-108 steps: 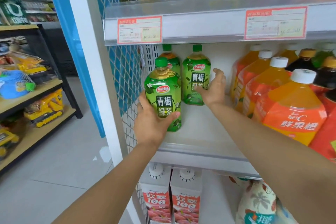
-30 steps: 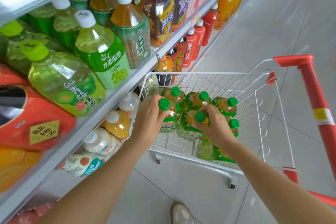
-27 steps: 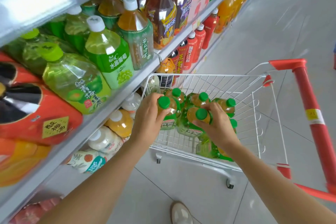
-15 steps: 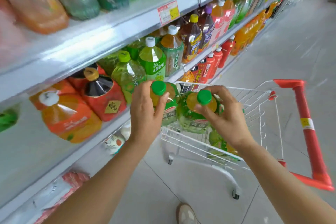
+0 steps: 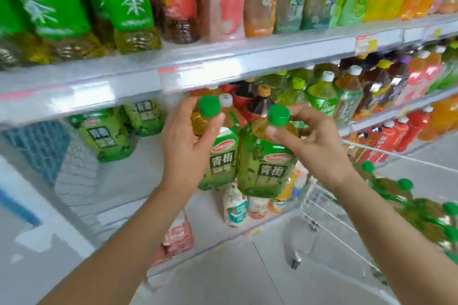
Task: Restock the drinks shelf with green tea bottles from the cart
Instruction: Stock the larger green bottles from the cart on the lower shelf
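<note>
Both green tea bottles (image 5: 266, 168) are now out of the cart (image 5: 319, 208) at lower right, necks clasped in your left hand (image 5: 183, 148) and right hand (image 5: 312, 146), ready for the drinks shelf (image 5: 138, 181).

1 head view, wide-angle: faces forward-down at shelf (image 5: 272, 56), close range; cart (image 5: 319, 207) at right edge.

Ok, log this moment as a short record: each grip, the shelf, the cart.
left grip: wrapped round the neck of the first green tea bottle, thumb below the cap
right grip: pinches the second green tea bottle just under its cap
bottles: side by side, in front of the shelf, not yet set down
shelf stock: shelved green tea bottles at the back left, bare space beside them
cart: at right, holds more green-capped bottles
</note>
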`<action>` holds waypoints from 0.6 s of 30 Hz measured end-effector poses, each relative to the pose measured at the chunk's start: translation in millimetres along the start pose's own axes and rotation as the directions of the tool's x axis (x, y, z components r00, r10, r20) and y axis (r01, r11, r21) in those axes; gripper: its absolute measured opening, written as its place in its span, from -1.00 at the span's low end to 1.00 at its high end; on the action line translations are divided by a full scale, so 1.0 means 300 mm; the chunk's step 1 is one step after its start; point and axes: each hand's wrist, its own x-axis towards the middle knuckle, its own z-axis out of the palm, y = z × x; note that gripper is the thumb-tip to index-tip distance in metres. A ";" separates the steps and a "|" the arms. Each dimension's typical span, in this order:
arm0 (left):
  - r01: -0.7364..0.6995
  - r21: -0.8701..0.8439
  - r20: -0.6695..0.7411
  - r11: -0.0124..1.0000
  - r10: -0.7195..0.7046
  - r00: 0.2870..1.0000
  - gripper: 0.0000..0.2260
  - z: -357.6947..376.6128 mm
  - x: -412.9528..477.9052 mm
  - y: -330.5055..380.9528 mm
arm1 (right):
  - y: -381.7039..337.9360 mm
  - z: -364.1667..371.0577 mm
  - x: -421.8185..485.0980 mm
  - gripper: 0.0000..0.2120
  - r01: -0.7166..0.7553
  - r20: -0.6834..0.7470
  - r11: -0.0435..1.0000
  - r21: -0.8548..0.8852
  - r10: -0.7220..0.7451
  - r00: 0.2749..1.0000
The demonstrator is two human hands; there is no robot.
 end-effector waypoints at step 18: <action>-0.005 0.171 -0.286 0.985 0.055 0.957 -0.75 -0.354 -0.039 -0.246 | 0.073 0.521 0.133 -0.62 0.207 0.080 0.969 0.135 -0.219 0.972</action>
